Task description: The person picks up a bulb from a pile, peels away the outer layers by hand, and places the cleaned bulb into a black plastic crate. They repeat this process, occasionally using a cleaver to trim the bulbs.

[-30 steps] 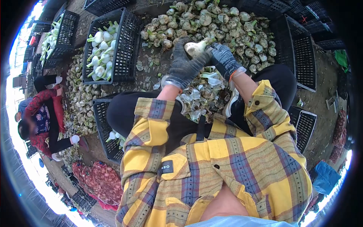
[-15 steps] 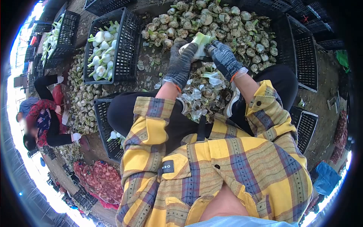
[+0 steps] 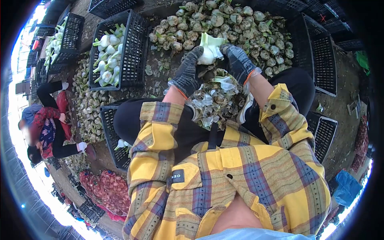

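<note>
Yellow plaid shirt (image 3: 224, 176) nearest, black trousers below it. Heap of trimmed leaves (image 3: 214, 100) between knees. Just past heap, left hand (image 3: 187, 74) in dark glove, fingers curled around white bulb (image 3: 207, 57). Right hand (image 3: 239, 62) gloved, fingers closed on bulb's green stalk end. Bulb held above leaf heap, near edge of big pile of untrimmed bulbs (image 3: 232, 28). Black crate (image 3: 136, 48) of cleaned bulbs at left. Further left, another person (image 3: 46, 124) crouches by more bulbs.
</note>
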`<state>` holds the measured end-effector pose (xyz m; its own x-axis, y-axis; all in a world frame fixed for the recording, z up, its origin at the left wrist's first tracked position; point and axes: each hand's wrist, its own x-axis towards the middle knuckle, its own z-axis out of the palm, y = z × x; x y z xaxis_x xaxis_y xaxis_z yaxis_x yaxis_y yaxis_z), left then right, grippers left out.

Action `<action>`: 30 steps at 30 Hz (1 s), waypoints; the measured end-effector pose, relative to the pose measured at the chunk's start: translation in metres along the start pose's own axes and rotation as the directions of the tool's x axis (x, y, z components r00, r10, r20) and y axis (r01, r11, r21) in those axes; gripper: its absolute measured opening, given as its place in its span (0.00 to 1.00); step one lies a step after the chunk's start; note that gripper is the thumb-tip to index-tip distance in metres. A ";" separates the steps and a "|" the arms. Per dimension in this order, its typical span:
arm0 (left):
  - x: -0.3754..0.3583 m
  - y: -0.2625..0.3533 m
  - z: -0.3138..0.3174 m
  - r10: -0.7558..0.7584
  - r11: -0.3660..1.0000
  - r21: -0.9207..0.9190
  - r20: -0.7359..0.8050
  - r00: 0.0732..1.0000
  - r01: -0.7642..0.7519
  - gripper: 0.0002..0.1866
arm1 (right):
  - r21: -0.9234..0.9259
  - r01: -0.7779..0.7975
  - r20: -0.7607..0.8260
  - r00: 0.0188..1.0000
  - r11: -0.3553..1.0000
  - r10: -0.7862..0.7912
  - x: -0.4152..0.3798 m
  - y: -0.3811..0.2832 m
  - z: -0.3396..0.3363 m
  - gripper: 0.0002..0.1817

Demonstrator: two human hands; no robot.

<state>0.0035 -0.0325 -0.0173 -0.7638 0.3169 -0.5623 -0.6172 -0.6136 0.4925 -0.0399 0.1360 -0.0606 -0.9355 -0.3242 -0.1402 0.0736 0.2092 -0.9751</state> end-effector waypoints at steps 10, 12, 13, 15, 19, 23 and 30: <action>0.000 -0.011 -0.005 0.707 0.104 0.961 0.109 0.699 -0.256 0.25 | -0.638 0.214 -0.220 0.870 0.740 -0.442 -0.017 -0.031 0.013 0.13; 0.005 -0.019 0.000 0.693 0.220 0.951 0.006 0.721 -0.219 0.25 | -0.594 0.272 -0.145 0.889 0.757 -0.434 -0.022 -0.033 0.017 0.17; 0.009 -0.020 -0.001 0.599 0.484 0.850 -0.149 0.787 -0.207 0.26 | -0.558 0.311 -0.141 0.878 0.770 -0.457 -0.023 -0.032 0.020 0.17; 0.014 -0.019 -0.003 0.524 0.658 0.722 -0.238 0.818 -0.211 0.27 | -0.523 0.294 -0.146 0.894 0.800 -0.424 -0.024 -0.032 0.025 0.16; 0.018 -0.015 0.000 0.616 0.615 0.733 -0.215 0.758 -0.292 0.22 | -0.514 0.299 -0.061 0.922 0.804 -0.382 -0.021 -0.037 0.011 0.12; 0.016 -0.009 0.010 0.306 0.946 0.202 -0.310 0.900 -0.253 0.18 | 0.002 0.137 -0.064 0.989 0.991 -0.136 -0.013 -0.030 0.007 0.11; 0.025 -0.008 -0.003 0.402 0.803 0.556 -0.241 0.883 -0.214 0.16 | -0.759 0.523 0.139 0.713 0.389 -0.687 -0.026 -0.040 -0.003 0.10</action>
<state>-0.0106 -0.0222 -0.0376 -0.8774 -0.1407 -0.4586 -0.4374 -0.1580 0.8853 -0.0199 0.1391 -0.0171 -0.6695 -0.5036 0.5460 -0.7226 0.6116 -0.3220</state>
